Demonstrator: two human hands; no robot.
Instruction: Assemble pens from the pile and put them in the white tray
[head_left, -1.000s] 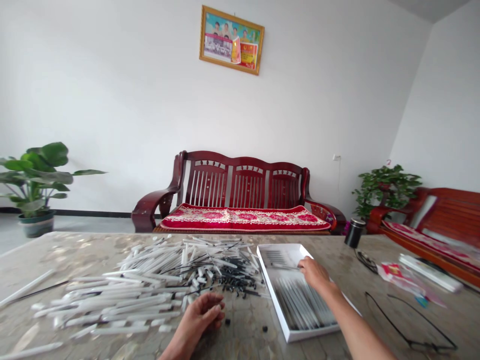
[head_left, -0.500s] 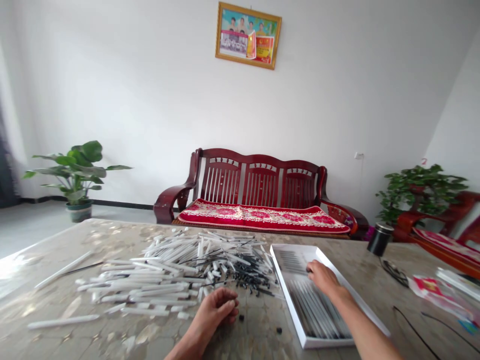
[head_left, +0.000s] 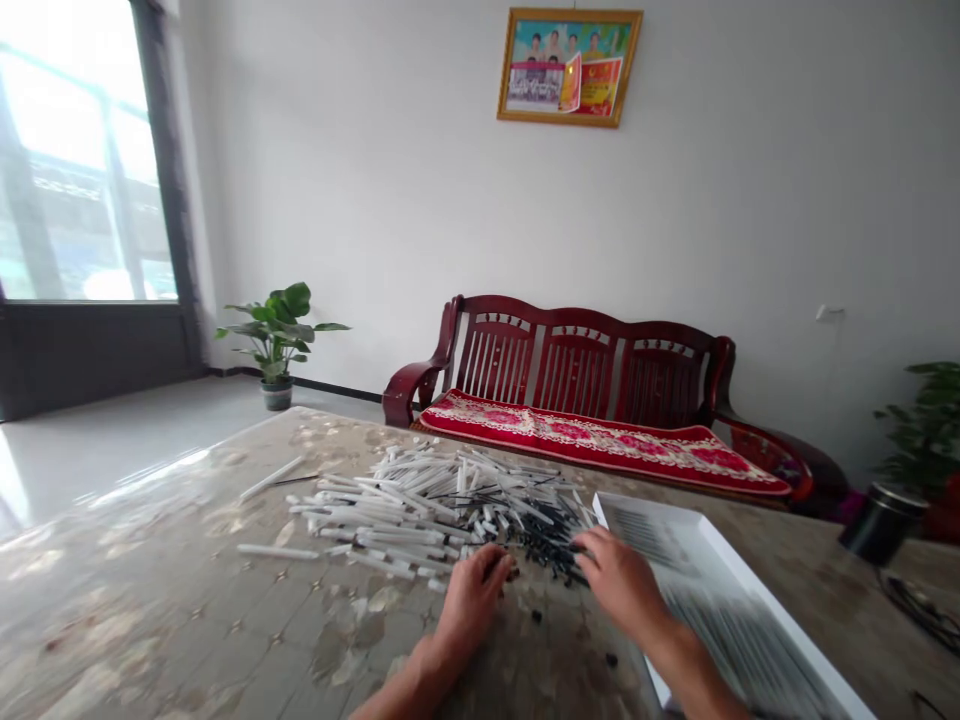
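A heap of white pen-like tubes (head_left: pixel 390 515) lies on the table, with thin dark rods among them. Small black pieces (head_left: pixel 551 545) gather at the heap's right side. My left hand (head_left: pixel 476 590) rests at the heap's near edge, its fingers curled in; whatever they hold is hidden. Over the black pieces, my right hand (head_left: pixel 619 580) reaches in with thumb and fingers apart, and nothing shows in it. Right of it stands a shallow white box (head_left: pixel 739 555) with rows of slim grey sticks (head_left: pixel 750 640) inside, partly behind my right forearm.
Two loose black bits (head_left: pixel 536 616) lie near my hands. Single white tubes (head_left: pixel 277 552) lie to the left on the patterned table (head_left: pixel 225 640). A black canister (head_left: pixel 883 522) stands at the right beside a dark cable (head_left: pixel 922 610). Behind the table is a wooden bench (head_left: pixel 577 350).
My right hand has left the box and moved left to the black pieces. My left hand stays curled by the heap. The head view has turned left, bringing a window into sight.
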